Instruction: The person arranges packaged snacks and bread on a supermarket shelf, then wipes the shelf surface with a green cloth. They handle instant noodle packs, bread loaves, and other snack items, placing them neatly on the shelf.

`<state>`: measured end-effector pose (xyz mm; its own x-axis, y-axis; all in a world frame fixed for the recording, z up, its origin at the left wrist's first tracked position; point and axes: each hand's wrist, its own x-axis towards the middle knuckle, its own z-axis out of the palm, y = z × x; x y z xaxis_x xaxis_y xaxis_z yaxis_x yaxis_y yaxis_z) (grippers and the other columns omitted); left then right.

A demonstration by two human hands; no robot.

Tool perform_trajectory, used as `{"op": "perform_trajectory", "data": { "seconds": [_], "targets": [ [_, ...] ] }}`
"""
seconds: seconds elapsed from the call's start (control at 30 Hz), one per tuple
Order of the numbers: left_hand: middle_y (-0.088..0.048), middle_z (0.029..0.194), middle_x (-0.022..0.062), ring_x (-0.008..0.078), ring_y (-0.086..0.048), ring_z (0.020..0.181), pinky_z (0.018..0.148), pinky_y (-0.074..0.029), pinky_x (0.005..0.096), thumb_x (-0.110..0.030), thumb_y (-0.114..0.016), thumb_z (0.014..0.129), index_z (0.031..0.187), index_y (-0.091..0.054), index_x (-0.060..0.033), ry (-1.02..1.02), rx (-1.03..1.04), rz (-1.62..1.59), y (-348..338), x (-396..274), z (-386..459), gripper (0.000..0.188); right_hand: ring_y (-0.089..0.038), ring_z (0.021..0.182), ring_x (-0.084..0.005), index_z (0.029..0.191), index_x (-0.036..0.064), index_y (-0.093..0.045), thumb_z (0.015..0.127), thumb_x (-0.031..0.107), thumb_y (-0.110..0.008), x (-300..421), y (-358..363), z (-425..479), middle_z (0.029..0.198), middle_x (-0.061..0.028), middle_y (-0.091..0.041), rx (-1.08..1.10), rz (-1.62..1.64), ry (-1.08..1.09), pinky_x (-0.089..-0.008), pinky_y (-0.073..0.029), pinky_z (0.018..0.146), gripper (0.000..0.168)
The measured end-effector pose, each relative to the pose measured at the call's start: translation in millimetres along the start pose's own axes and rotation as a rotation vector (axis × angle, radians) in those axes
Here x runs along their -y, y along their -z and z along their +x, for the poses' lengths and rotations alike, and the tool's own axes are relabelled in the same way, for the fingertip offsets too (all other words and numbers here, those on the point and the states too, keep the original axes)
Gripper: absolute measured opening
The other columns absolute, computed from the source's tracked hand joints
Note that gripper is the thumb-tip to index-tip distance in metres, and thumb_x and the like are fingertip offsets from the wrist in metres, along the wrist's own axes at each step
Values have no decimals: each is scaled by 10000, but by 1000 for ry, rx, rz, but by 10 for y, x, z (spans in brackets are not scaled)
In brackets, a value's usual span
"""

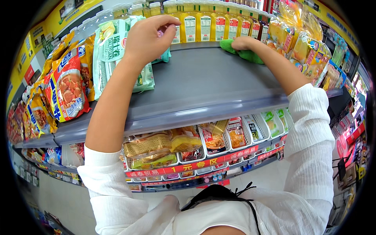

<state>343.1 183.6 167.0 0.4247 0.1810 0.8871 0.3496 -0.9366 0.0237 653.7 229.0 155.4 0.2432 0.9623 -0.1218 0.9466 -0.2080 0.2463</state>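
Note:
My right hand [240,43] grips a green cloth [250,56], which lies against the dark grey shelf [211,69] near its back right. My left hand [152,36] is raised at the back left of the shelf, thumb and index finger curled but apart. Its other fingers are mostly hidden, and I see nothing held in it. Beside and partly behind that hand stands a pale green Daliyuan cake pack [110,44]. A teal pack [164,56] shows below the hand, and a bit of purple packaging shows behind it.
Bottles of yellow oil [189,26] line the back of the shelf. Instant noodle packs [69,83] stand at the left, bagged bread [310,50] at the right. A clear plastic strip [205,110] edges the front. Below, white baskets [216,151] hold packaged snacks above a red label strip [194,165].

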Motion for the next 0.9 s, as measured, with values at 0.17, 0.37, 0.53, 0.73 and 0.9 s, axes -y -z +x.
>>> {"op": "perform_trajectory", "data": {
  "seconds": [0.17,0.37,0.53,0.73,0.9],
  "targets": [
    [-622,753,52,122,-592,709,660,-455,219,-92,-531,753,869,-612,-39,25,10,-38,-3,-61,41,151,-429,1080,-304,1246,73,-322,668,192,-404,296,-32,-123,1188,-181,-430,-177,80,6,-361,-338,869,596],
    [-625,763,58,118,-599,730,680,-461,223,-83,-525,755,867,-611,-37,21,24,-68,-58,-34,57,149,-501,938,-307,904,42,-606,689,176,-392,905,203,-399,965,-193,-555,-86,8,366,-396,-406,761,331],
    [-623,756,50,103,-593,723,666,-459,215,-81,-520,759,882,-610,-42,-17,14,-215,-82,-97,69,158,-505,899,-274,1018,72,-556,609,149,-479,1372,388,-808,1051,-167,-501,-16,183,515,-350,-424,726,424],
    [-613,741,27,72,-564,696,643,-438,196,-92,-518,770,899,-614,-62,55,56,-146,-21,-92,19,164,-425,1030,-258,946,99,-609,507,-33,-384,1384,418,-1113,1093,-156,-465,204,244,909,-314,-340,867,510],
    [-612,750,11,58,-553,692,640,-430,185,-84,-508,783,898,-613,-49,166,60,-203,20,-64,-19,160,-427,1030,-258,714,90,-660,485,-76,-354,944,304,-1255,1057,-140,-478,171,123,1006,-308,-336,892,417]
  ]
}}
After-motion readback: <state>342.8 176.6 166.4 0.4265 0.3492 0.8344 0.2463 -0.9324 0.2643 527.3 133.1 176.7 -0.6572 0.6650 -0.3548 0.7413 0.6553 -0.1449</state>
